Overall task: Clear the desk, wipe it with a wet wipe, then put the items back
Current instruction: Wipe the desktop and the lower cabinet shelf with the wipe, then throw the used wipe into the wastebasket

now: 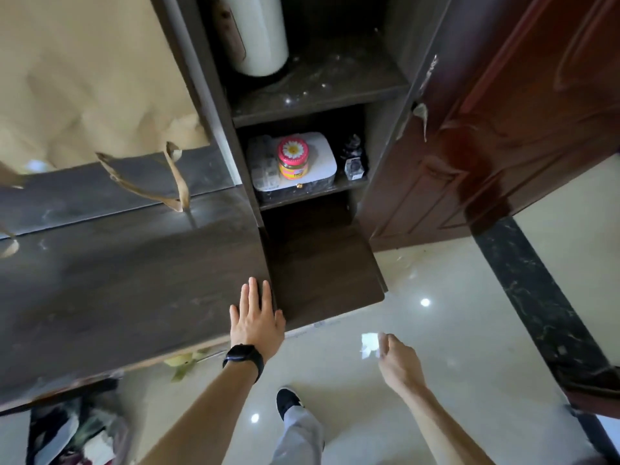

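The left hand point(256, 322) is lying flat, fingers straight, on the near right corner of the dark wooden desk point(117, 297). Right of it, the right hand point(399, 364) is pinching a crumpled white wet wipe point(368, 344).

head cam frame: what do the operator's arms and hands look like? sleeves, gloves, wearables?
Both forearms are bare as far as the frame shows: no sleeves, no gloves. The left hand has a black watch on its wrist, with a dark rounded face and a black strap. The right hand has a bare wrist. No rings are visible.
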Demonstrator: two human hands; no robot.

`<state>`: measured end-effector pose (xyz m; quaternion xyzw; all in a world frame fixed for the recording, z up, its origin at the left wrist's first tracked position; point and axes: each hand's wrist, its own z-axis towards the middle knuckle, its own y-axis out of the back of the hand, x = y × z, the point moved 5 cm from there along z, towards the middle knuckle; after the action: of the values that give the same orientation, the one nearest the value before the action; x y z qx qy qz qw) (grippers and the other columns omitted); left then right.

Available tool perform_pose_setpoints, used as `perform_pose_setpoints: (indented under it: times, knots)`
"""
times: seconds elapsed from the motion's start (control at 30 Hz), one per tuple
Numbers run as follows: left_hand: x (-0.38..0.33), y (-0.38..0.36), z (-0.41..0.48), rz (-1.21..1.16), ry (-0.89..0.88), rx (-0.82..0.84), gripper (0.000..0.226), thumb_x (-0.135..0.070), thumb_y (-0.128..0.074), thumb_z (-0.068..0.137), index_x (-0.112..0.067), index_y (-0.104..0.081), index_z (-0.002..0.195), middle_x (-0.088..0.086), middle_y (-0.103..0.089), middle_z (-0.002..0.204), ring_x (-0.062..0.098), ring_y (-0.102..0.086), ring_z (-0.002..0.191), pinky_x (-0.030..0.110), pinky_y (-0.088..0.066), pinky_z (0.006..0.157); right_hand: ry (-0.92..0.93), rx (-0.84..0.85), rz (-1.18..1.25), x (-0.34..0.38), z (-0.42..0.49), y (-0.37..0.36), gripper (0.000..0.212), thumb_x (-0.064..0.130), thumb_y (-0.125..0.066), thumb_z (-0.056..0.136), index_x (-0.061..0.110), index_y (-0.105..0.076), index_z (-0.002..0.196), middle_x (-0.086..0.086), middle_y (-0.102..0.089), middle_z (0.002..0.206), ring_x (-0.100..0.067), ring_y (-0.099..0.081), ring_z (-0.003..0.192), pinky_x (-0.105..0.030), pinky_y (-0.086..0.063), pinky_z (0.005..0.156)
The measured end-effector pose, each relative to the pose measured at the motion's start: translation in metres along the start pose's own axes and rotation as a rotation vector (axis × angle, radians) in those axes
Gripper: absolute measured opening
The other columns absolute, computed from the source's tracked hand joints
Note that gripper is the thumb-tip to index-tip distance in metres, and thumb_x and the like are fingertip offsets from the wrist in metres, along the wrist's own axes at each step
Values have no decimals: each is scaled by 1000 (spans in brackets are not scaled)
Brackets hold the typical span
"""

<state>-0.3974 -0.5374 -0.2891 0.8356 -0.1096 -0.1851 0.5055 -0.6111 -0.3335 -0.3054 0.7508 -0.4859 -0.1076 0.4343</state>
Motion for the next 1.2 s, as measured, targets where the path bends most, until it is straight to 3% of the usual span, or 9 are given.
perform_pose_setpoints:
  times: [0.13,0.27,0.37,0.5,0.63,0.73,0.87,1.0,1.2]
  knots:
    - [-49,-12,-62,-10,-68,208,64,-39,-43,97,-23,-21,155,10,1,165,32,0,151,47,-13,121,-45,-93,478,-33,-71,26,18,30,-57,98,17,-60,86,3,-68,75,-24,-65,73,-37,-53,75]
    - [-131,-29,-134,-248,-294,322,72,-39,-52,90,-39,-18,154,-3,-22,162,22,-22,147,43,-24,119,22,-118,706,-75,-150,53,36,44,-55,98,21,-66,73,5,-60,55,-13,-55,53,-23,-43,60]
    - [-203,-42,-193,-232,-508,442,64,-38,-54,88,-51,-31,146,-11,-30,157,18,-31,142,40,-30,116,72,-120,761,-119,-206,65,23,31,-60,99,25,-74,81,5,-64,61,-8,-55,56,-17,-41,59]
    - [-275,-72,-265,-179,-618,496,26,-43,-46,90,-32,-68,97,-7,-70,102,20,-65,95,34,-53,82,-11,-272,801,-204,-273,67,18,37,-59,96,38,-76,101,15,-72,77,-1,-65,72,-21,-48,74]
    - [-336,-98,-338,-387,-629,539,17,-29,-59,91,-29,-74,98,-14,-72,91,3,-67,81,9,-44,66,-123,-451,1019,-283,-341,55,21,41,-60,94,30,-76,98,0,-73,85,-13,-66,76,-23,-46,71]
    - [-378,-122,-396,-493,-579,714,13,-23,-63,92,-19,-68,104,0,-73,97,12,-72,78,9,-43,56,-198,-577,1090,-335,-384,36,22,27,-67,93,34,-71,113,12,-76,91,-3,-69,80,-17,-49,71]
    - [-432,-154,-466,-368,-668,939,20,-27,-53,98,-18,-70,102,0,-70,99,11,-64,84,16,-44,64,-380,-807,1176,-398,-429,20,13,24,-72,89,36,-74,93,22,-73,88,4,-67,82,-13,-47,72]
    - [-487,-183,-516,-259,-731,1032,25,-42,-54,97,-26,-73,96,-3,-70,103,15,-67,90,27,-49,75,-552,-1022,1213,-454,-460,10,16,25,-78,84,41,-73,86,10,-68,95,3,-63,84,-8,-45,70]
    - [-575,-228,-552,-199,-813,1081,21,-31,-53,100,-20,-70,99,6,-75,98,16,-70,87,26,-50,71,-598,-1020,1343,-546,-469,18,26,29,-76,85,44,-65,104,10,-72,100,-2,-68,86,-19,-53,74]
